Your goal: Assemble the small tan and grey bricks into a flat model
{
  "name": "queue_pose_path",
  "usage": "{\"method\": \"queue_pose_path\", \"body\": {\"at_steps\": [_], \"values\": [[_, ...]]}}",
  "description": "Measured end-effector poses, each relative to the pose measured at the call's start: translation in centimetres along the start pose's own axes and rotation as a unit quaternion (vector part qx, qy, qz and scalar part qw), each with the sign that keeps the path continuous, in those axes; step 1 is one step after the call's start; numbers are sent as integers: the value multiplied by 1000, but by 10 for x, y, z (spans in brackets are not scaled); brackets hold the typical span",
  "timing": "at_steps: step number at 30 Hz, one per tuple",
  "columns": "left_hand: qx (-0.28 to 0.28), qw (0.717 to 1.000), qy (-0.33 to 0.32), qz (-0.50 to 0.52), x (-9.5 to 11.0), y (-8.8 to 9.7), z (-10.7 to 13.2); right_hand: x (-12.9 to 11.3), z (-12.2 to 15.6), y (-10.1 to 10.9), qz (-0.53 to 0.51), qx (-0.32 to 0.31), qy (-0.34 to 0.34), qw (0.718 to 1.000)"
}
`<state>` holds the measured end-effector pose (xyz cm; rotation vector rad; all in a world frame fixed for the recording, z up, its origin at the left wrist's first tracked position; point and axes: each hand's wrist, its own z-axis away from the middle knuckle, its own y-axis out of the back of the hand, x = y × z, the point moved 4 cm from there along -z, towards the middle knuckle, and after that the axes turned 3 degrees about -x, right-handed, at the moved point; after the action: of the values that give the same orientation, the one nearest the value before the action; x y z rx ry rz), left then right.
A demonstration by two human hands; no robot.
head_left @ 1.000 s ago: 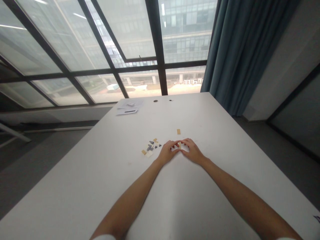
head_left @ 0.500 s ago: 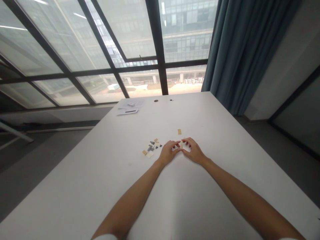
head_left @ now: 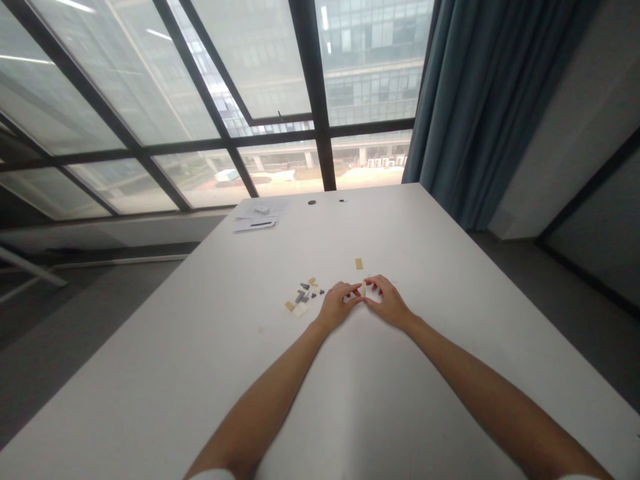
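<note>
A small cream-coloured building piece (head_left: 364,289) is pinched between the fingertips of both hands, just above or on the white table (head_left: 350,373); which of the two I cannot tell. My left hand (head_left: 338,301) is closed on its left side, thumb and index finger together. From the right, my right hand (head_left: 387,301) grips it with thumb and fingers curved round. Beyond the hands lies a flat tan piece (head_left: 359,264). To the left of my left hand, several loose grey pieces (head_left: 303,297), a tan piece (head_left: 289,306) and a cream piece (head_left: 300,309) are scattered in a cluster.
Papers (head_left: 256,223) with a dark pen-like item (head_left: 261,224) lie at the table's far left corner. Two small dark round items (head_left: 312,202) are near the far edge. Windows (head_left: 270,67) stand behind, and a blue curtain (head_left: 460,120) hangs at right.
The cream piece looks slightly turned between the fingertips, showing a narrower side. Both hands stay in nearly the same place.
</note>
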<state>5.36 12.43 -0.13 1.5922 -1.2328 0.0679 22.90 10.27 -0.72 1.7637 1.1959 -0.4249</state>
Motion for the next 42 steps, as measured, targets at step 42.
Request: {"method": "queue_pose_path", "body": {"at_steps": [42], "values": [[22,997,64,-24,-1,3,3,12,-1,1,-49,54,-46,996]]}}
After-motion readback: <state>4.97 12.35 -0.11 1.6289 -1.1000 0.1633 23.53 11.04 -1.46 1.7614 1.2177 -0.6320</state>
